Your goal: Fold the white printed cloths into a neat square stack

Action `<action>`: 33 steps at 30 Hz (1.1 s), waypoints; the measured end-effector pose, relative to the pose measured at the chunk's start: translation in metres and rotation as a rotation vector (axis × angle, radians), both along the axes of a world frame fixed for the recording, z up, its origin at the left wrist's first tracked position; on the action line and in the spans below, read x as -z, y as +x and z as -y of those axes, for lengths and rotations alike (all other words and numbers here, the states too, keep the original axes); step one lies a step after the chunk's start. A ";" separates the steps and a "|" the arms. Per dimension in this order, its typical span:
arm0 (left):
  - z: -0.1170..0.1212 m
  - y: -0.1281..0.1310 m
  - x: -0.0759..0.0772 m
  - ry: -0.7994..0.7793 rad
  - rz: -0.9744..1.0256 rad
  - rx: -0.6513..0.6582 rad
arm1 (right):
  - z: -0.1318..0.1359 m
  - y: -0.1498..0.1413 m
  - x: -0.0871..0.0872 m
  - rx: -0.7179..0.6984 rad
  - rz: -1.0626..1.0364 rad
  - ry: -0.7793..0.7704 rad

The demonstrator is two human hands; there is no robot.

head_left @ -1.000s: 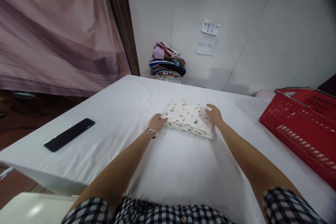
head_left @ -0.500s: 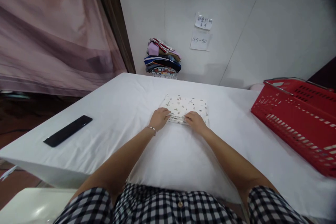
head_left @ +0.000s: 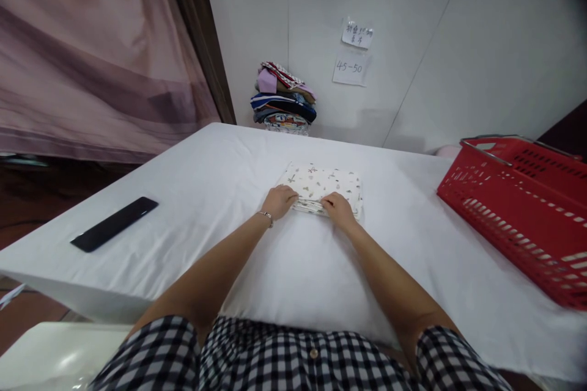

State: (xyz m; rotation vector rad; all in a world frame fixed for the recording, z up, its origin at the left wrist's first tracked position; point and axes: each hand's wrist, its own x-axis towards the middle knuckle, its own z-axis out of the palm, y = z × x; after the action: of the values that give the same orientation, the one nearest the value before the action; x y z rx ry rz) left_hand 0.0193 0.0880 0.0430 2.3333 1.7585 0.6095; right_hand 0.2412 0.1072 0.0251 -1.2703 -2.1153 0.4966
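Note:
A white cloth (head_left: 323,182) with small printed motifs lies folded into a flat, layered rectangle on the white-covered table (head_left: 220,165). At its near edge, my left hand (head_left: 279,200) pinches the left part of the layers between thumb and fingers. A little to the right, my right hand (head_left: 338,206) grips the same near edge, its fingers closed on the fabric. Stacked layers show in the gap between both hands. The cloth under my fingertips is hidden.
A red plastic basket (head_left: 518,214) stands at the table's right side. On the left lies a flat black object (head_left: 114,224). Behind the table's far edge is a pile of folded clothes (head_left: 284,98) by the wall, with paper signs (head_left: 350,67) to its right. A pale stool (head_left: 64,351) is at lower left.
Both hands stay on the near edge of the cloth, with hardly any movement. The whole view has shifted very slightly.

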 end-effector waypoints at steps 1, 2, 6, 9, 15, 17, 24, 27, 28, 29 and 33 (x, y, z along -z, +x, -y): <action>-0.001 0.000 0.000 -0.001 0.004 0.001 | 0.001 0.000 0.000 0.011 -0.012 0.002; -0.002 0.000 -0.001 -0.004 0.011 -0.003 | 0.002 0.000 -0.001 0.022 -0.021 0.006; -0.003 0.001 0.000 -0.002 0.045 -0.035 | 0.008 -0.001 0.002 0.036 -0.031 0.045; -0.002 0.003 0.003 0.057 0.043 -0.049 | 0.010 -0.001 0.007 0.023 -0.041 0.097; 0.005 0.013 0.009 0.236 0.006 0.059 | 0.010 -0.001 0.013 0.022 -0.037 0.110; 0.005 0.017 0.010 0.255 -0.020 0.107 | 0.010 -0.001 0.013 0.029 -0.038 0.101; -0.001 0.024 0.010 0.169 -0.066 0.097 | 0.009 0.000 0.013 0.025 -0.031 0.104; -0.002 0.023 0.007 0.138 -0.085 0.110 | 0.011 0.000 0.012 0.010 -0.035 0.111; -0.002 0.023 0.007 0.133 -0.088 0.116 | 0.012 0.000 0.012 0.005 -0.035 0.115; -0.002 0.023 0.006 0.134 -0.086 0.121 | 0.012 0.000 0.011 0.001 -0.034 0.118; -0.002 0.024 0.008 0.188 -0.021 0.134 | 0.015 0.001 0.010 -0.015 -0.022 0.131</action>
State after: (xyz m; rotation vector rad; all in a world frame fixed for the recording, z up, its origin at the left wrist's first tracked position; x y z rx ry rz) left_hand 0.0430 0.0896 0.0352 2.5658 1.5992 0.7599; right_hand 0.2426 0.0926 0.0152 -1.1706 -2.1040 0.3706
